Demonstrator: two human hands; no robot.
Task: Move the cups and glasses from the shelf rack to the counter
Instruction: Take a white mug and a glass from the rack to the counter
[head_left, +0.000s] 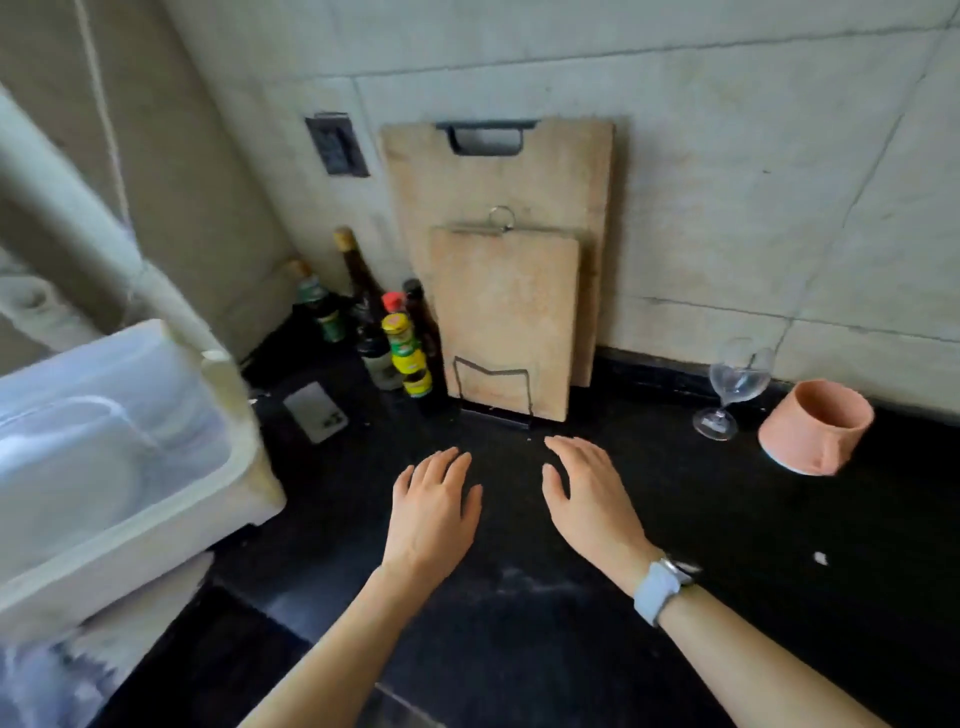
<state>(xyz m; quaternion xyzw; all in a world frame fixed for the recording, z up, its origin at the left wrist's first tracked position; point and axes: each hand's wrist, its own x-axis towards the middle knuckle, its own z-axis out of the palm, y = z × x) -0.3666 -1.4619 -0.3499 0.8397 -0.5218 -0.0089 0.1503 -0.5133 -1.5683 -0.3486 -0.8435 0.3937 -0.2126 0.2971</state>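
Both hands hover palm-down over the middle of the black stone worktop (519, 649), empty. Left hand (431, 512): fingers extended, held loosely together, gripping nothing. Right hand (587, 499): fingers spread, gripping nothing; pale blue watch (660, 590) on its wrist. Clear stemmed wine glass (732, 387) stands upright near the worktop's rear edge, right of centre. Terracotta-pink ceramic cup (815, 426) sits just beside it, nearer the right edge. Two wooden cutting boards (504, 312) lean against the rear wall; sauce bottles (400, 343) cluster towards the rear left corner
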